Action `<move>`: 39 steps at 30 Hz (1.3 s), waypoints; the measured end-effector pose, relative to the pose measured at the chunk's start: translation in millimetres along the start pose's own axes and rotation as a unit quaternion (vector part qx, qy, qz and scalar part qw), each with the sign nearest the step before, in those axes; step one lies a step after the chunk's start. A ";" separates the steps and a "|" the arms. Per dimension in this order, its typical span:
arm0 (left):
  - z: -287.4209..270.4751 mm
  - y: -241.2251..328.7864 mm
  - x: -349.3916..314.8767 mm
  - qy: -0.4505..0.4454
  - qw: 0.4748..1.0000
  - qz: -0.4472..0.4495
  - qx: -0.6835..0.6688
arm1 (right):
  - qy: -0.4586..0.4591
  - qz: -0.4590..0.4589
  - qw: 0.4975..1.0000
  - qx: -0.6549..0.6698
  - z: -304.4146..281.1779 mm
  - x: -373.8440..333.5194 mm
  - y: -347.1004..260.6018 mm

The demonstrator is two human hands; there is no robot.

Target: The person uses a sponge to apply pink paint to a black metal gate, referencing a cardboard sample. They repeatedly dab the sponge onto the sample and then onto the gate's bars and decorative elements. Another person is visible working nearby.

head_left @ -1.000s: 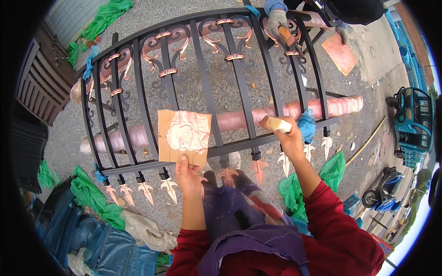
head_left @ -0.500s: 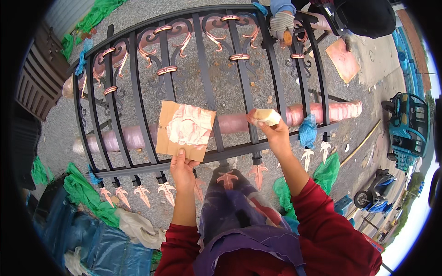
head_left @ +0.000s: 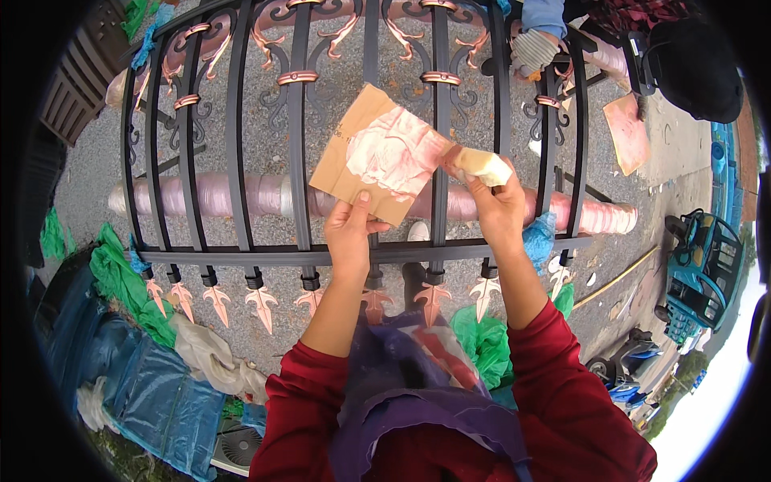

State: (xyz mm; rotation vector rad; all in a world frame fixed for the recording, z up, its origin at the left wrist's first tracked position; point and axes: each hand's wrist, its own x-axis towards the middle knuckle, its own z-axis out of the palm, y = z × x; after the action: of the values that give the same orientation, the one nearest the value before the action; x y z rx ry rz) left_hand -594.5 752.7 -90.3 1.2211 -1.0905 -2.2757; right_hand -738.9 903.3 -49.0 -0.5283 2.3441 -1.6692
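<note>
My left hand (head_left: 350, 229) grips the lower edge of a cardboard piece (head_left: 329, 173), its thumb on top. Pinkish copper paint (head_left: 389, 153) is smeared over most of the card's face. In my right hand (head_left: 499, 207) is a pale yellow sponge (head_left: 484, 166), its left end stained reddish brown. That stained end touches or nearly touches the card's right corner; I cannot tell which. Both hands are above a black metal railing (head_left: 361, 255) with copper-coloured scroll bands and spear tips (head_left: 259, 304) along its near side.
A wrapped pink roll (head_left: 201, 197) lies beneath the railing. At the far right a co-worker's gloved hand (head_left: 533, 53) is at the bars, near another painted card (head_left: 626, 132). Green netting (head_left: 482, 341) and blue sheeting (head_left: 161, 402) lie nearby. A teal three-wheeler (head_left: 695, 273) and a scooter (head_left: 622, 361) stand right.
The card has moved right and up and tilted, and the sponge has come to its right corner. My view has shifted along the railing. The co-worker's hand remains at the bars.
</note>
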 end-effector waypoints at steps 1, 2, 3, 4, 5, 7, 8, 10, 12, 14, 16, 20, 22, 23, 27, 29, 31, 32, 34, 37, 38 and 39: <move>9.1 0.6 -0.8 -0.003 1.000 0.012 0.006 | -0.015 -0.049 0.997 -0.066 1.0 5.2 -3.1; 18.3 0.5 -2.8 0.014 1.000 0.017 0.001 | -0.012 -0.045 0.997 -0.063 5.0 9.1 -11.0; 22.1 -2.2 -5.5 0.016 1.000 0.018 0.006 | -0.020 -0.062 0.993 -0.098 5.5 9.7 -10.6; 28.5 -6.0 -6.0 0.018 1.000 0.022 0.007 | -0.029 -0.086 0.987 -0.135 3.2 14.2 -8.5; 34.1 -9.6 -6.1 0.020 0.999 0.027 0.008 | -0.039 -0.109 0.979 -0.171 1.3 18.1 -6.1; 43.0 -15.6 -5.4 0.025 0.999 0.032 0.012 | -0.046 -0.103 0.979 -0.169 1.0 24.2 -0.8; 46.0 -19.4 -5.7 0.027 0.999 0.034 0.015 | -0.049 -0.113 0.978 -0.171 1.3 27.2 2.6; 52.9 -27.1 -6.4 0.030 0.999 0.040 0.013 | -0.066 -0.115 0.973 -0.186 -0.1 30.6 5.6; 57.2 -33.1 -6.9 0.033 0.998 0.046 0.010 | -0.086 -0.144 0.960 -0.223 -1.2 31.4 11.3; 61.6 -37.4 -5.2 0.037 0.998 0.055 0.005 | -0.108 -0.152 0.954 -0.237 -4.3 33.2 10.8; 63.8 -40.2 -3.7 0.042 0.998 0.046 0.006 | -0.107 -0.144 0.945 -0.273 -13.6 39.2 10.5; 55.1 -42.1 11.7 0.062 0.996 0.057 -0.012 | -0.114 -0.139 0.945 -0.275 -31.2 56.4 14.7; 46.5 -42.6 27.6 0.071 0.994 0.084 -0.012 | -0.061 -0.071 0.980 -0.174 -42.2 80.1 22.2; 42.2 -43.4 36.4 0.074 0.991 0.108 -0.010 | -0.036 -0.036 0.992 -0.118 -45.5 95.3 27.2; 34.0 -46.6 57.7 0.068 0.991 0.117 0.003 | 0.001 -0.112 0.980 -0.164 -60.0 187.8 43.6; 29.7 -53.3 62.4 0.070 0.992 0.108 0.019 | 0.001 -0.167 0.966 -0.198 -50.4 225.2 53.3; 29.1 -55.8 64.3 0.068 0.991 0.109 0.041 | -0.017 -0.240 0.931 -0.274 -42.3 254.0 69.8; 29.7 -53.7 63.3 0.064 0.991 0.108 0.046 | -0.028 -0.275 0.910 -0.309 -36.8 264.1 76.5; 26.8 -53.9 62.4 0.059 0.991 0.108 0.043 | -0.040 -0.293 0.894 -0.336 -23.2 280.3 84.5; 22.9 -56.2 64.0 0.055 0.992 0.111 0.040 | -0.052 -0.302 0.883 -0.355 -7.0 290.9 89.2; 21.9 -57.1 64.1 0.053 0.991 0.113 0.039 | -0.060 -0.303 0.878 -0.366 -2.7 293.8 90.2; 22.1 -58.1 63.0 0.058 0.991 0.113 0.039 | -0.066 -0.304 0.872 -0.377 0.9 295.5 91.6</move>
State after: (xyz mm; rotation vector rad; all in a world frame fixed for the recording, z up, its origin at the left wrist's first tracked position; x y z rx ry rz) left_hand -645.2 763.1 -162.1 1.1775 -1.2184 -1.9848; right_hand -1023.2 808.7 -126.2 -1.5956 2.8307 -0.7212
